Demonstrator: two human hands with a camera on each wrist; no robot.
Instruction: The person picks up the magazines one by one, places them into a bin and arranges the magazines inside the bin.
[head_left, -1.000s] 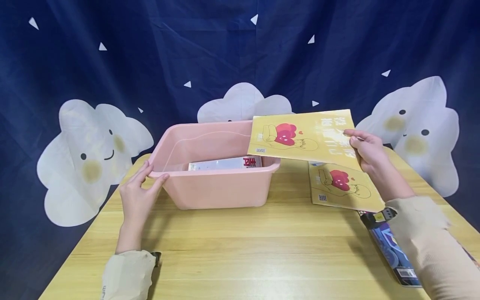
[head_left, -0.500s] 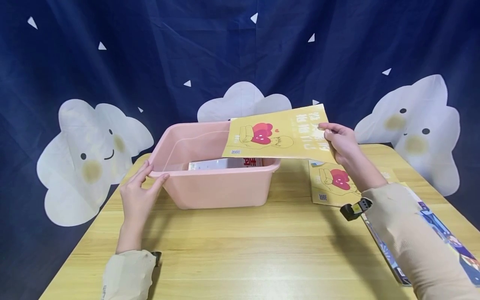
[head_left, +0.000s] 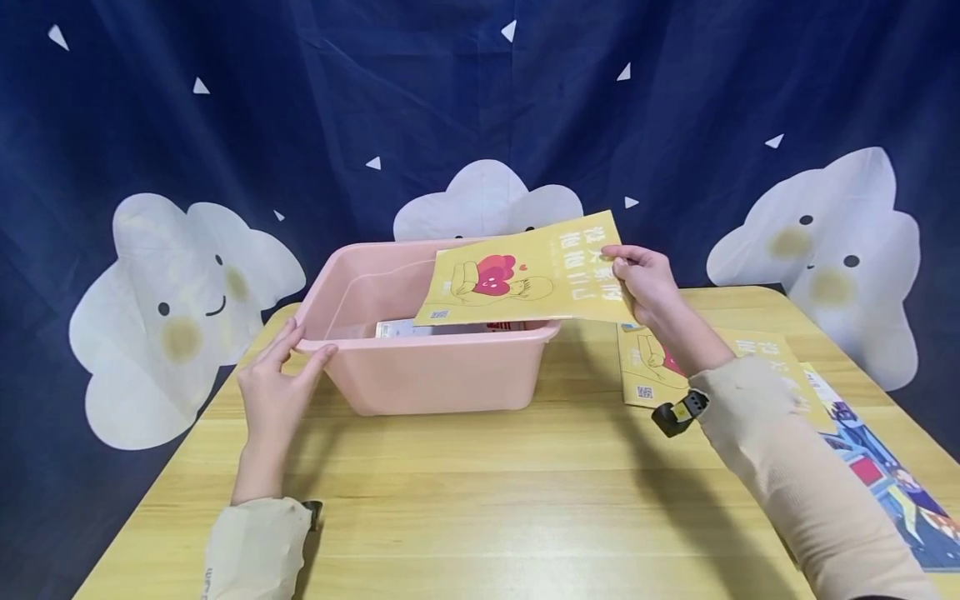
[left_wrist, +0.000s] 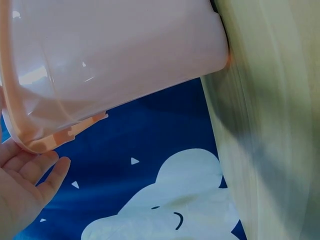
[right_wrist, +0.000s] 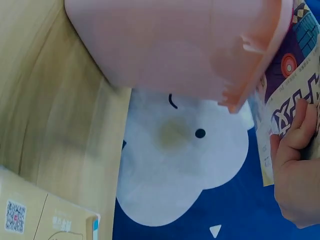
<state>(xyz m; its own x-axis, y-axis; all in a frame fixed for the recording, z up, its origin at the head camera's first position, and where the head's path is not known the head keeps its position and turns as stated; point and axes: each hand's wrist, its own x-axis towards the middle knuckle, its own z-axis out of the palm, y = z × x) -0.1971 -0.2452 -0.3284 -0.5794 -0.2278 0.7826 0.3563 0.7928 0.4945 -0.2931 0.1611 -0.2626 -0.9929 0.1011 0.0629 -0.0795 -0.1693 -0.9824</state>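
My left hand (head_left: 273, 392) pinches the near left corner of the pink plastic bin's rim (head_left: 450, 375), thumb in front and fingers at the side. In the left wrist view its fingers (left_wrist: 37, 167) lie against that rim. A yellow picture book (head_left: 517, 279) with a red heart drawing is held by its right edge in my right hand (head_left: 647, 283). The book slants over the bin's opening, its left end lower, covering much of the right half. Its underside (right_wrist: 272, 150), with purple lettering, shows in the right wrist view. Beneath it, a white-covered book (head_left: 401, 328) lies inside the bin.
Another yellow book (head_left: 637, 358) with the same cover lies on the wooden table (head_left: 465, 492), right of the bin. Nearer, a colourful blue-covered book (head_left: 877, 471) is partly hidden by my right sleeve. A dark blue curtain (head_left: 450, 83) with white clouds hangs behind.
My right hand has moved left with the yellow book, bringing it from the bin's right edge over the opening, its left end now tilted lower. My left hand has stayed on the rim.
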